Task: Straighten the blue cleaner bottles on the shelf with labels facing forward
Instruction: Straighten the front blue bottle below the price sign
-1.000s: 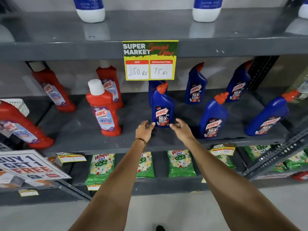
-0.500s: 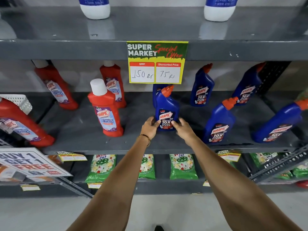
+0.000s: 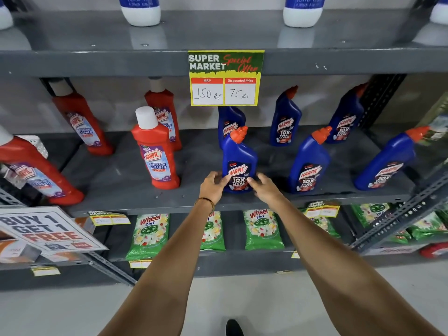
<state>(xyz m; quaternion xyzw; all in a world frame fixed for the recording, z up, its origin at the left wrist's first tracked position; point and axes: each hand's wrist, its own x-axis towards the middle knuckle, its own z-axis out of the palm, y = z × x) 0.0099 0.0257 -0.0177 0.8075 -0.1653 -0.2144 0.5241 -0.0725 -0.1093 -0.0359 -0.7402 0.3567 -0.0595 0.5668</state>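
Several blue cleaner bottles with orange caps stand on the grey middle shelf [image 3: 121,185]. The front centre blue bottle [image 3: 238,154] stands upright with its label facing me. My left hand [image 3: 212,185] grips its lower left side and my right hand [image 3: 263,186] touches its lower right side. Another blue bottle [image 3: 229,122] stands right behind it, partly hidden by the price sign. More blue bottles stand to the right: a front one [image 3: 309,163], a far-right leaning one [image 3: 385,163], and two at the back [image 3: 284,120] [image 3: 345,120].
Red bathroom cleaner bottles [image 3: 155,151] fill the shelf's left half. A yellow price sign [image 3: 225,77] hangs from the shelf above. Green detergent packets [image 3: 148,234] lie on the lower shelf. A "buy 1 get 1 free" board [image 3: 46,229] juts out at lower left.
Both hands have closed in from just in front of the front centre blue bottle onto its lower sides. The view has shifted slightly; the bottle still stands in the same spot.
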